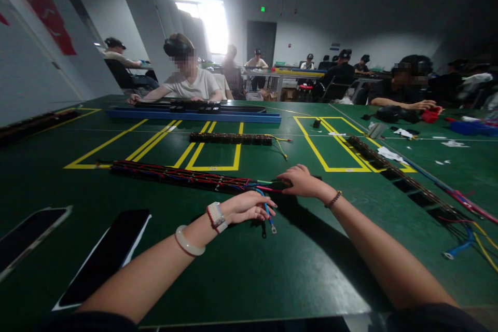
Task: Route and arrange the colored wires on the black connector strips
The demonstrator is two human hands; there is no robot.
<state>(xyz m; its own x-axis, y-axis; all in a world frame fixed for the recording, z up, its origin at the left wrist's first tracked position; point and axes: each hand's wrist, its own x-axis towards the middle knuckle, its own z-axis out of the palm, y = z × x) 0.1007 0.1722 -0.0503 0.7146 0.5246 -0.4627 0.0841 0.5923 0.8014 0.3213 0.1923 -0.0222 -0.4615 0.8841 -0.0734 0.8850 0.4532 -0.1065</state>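
The head camera is looking out from just above the near edge of the green table [295, 280], and it is facing forward and down across the tabletop. It is sitting close to that edge, so the left arm [151, 270] and right arm [381, 249] are reaching in from the lower corners. The left hand [247, 207] and right hand [301, 181] are showing at middle range, over the middle of the table. The wide view is taking in the table's far edge above mid-height. Beyond the table, it is reaching well into the room, as far as the back wall [311, 10], with the bright window [213, 23] lying past the table's far edge, left of centre.
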